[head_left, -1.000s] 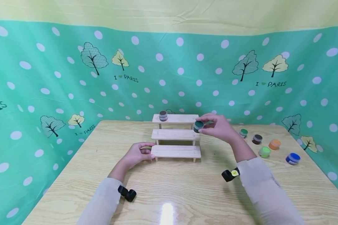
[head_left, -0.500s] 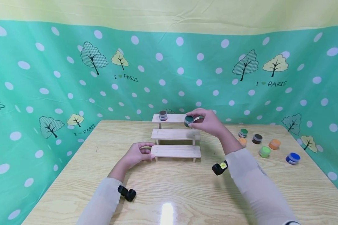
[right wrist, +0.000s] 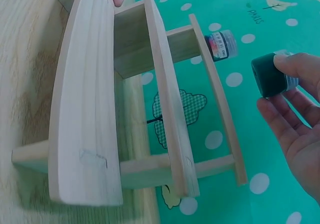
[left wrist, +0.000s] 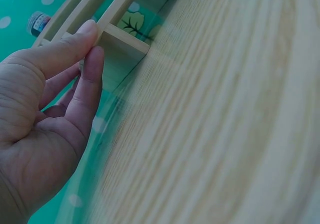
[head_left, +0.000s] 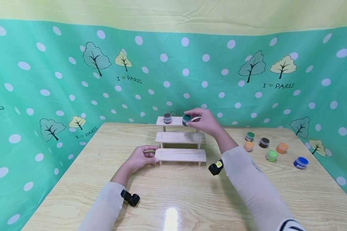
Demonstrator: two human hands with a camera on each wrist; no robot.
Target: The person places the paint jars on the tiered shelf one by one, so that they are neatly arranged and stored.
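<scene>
A three-step wooden rack (head_left: 180, 155) stands on the table. My left hand (head_left: 139, 158) pinches the left end of its lowest step between thumb and fingers, as the left wrist view (left wrist: 55, 93) also shows with the hand there. Between thumb and fingertips, my right hand (head_left: 205, 121) holds a small dark green paint jar (head_left: 186, 120) at the top step. In the right wrist view the held jar (right wrist: 270, 74) is apart from the step, in the air. A brown-lidded paint jar (head_left: 167, 118) sits on the top step's left part.
To the right on the table stand several paint jars: a green one (head_left: 250, 136), a black one (head_left: 264, 142), two orange ones (head_left: 282, 148), a light green one (head_left: 271, 156) and a blue one (head_left: 301, 162). A dotted green curtain (head_left: 150, 77) hangs behind the table.
My right hand has carried the dark green paint jar leftward and up, from the rack's right end toward the brown-lidded jar. My left hand has stayed on the lowest step.
</scene>
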